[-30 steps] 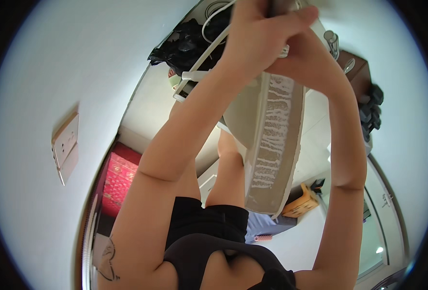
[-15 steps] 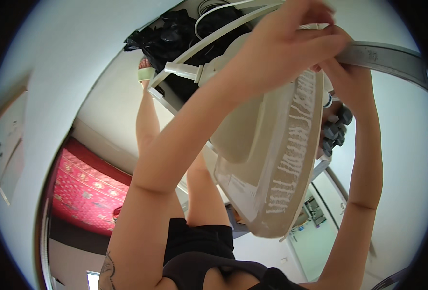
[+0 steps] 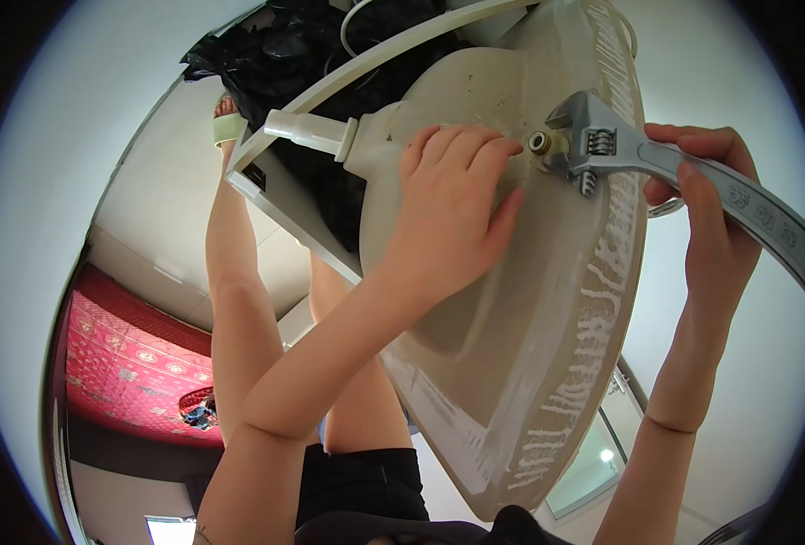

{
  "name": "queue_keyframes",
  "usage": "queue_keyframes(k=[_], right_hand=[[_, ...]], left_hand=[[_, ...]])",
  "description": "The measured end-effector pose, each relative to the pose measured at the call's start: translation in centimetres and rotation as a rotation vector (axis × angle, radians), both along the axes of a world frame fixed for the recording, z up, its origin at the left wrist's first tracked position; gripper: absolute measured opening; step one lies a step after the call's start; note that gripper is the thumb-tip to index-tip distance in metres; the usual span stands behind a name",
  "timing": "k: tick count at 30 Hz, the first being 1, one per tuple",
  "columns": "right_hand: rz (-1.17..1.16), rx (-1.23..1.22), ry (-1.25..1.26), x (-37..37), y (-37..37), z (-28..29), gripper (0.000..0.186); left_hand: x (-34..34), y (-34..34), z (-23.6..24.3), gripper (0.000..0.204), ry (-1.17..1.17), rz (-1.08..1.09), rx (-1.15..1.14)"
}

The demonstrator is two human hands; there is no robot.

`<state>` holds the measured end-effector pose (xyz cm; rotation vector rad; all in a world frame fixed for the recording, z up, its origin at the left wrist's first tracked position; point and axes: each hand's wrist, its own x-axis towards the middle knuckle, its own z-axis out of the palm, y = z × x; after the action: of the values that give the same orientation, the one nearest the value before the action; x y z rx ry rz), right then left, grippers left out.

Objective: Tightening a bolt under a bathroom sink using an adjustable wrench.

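A cream ceramic washbasin [image 3: 534, 300] fills the middle, its underside facing me and streaked with white along the right edge. My left hand [image 3: 448, 204] rests on that underside, fingers stretched out, holding nothing. Just right of its fingertips a small round metal fitting [image 3: 540, 143] sticks out of the basin. My right hand [image 3: 713, 222] grips the handle of a silver adjustable wrench [image 3: 634, 150]. The wrench's jaws are at the fitting; I cannot tell whether they clamp it. A white plastic pipe stub [image 3: 307, 133] projects from the basin's left side.
Black plastic bags [image 3: 298, 41] lie at the upper left, behind a curved cream rim [image 3: 375, 62]. A white frame [image 3: 307, 216] runs below the basin. My legs extend to the left of it, near a red patterned cloth [image 3: 130, 363].
My left hand has come away from my right and down onto the basin's underside. The wrench's head, hidden before, now shows at the fitting. The whole view has shifted.
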<state>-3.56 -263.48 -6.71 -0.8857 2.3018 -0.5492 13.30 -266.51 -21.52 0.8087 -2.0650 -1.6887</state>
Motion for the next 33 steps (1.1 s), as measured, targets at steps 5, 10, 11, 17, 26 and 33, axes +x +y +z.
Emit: queue_keyframes(k=[5,10,11,17,26,33], right_hand=[[-0.087,0.03,-0.089,0.1,0.0,-0.9,0.008],[0.021,0.094,-0.072,-0.4,-0.4,-0.7,0.007],[0.014,0.098,-0.084,-0.5,-0.5,-0.8,0.007],[-0.044,0.077,-0.099,0.3,-0.5,-0.6,0.007],[-0.052,0.076,-0.095,0.6,-0.6,-0.5,0.007],[-0.002,0.116,-0.04,0.9,-0.6,-0.5,0.013]], left_hand=[[-0.3,0.6,0.4,0.031,-0.003,-0.001,0.045],[-0.1,0.7,0.3,0.03,0.021,0.014,0.098],[-0.1,0.4,0.0,0.03,0.023,0.019,0.103],[-1.3,-1.1,-0.5,0.031,0.075,0.062,0.141],[-2.4,-0.9,-0.3,0.033,0.307,-0.014,0.207],[-2.3,-0.4,-0.5,0.036,0.365,0.005,0.312]])
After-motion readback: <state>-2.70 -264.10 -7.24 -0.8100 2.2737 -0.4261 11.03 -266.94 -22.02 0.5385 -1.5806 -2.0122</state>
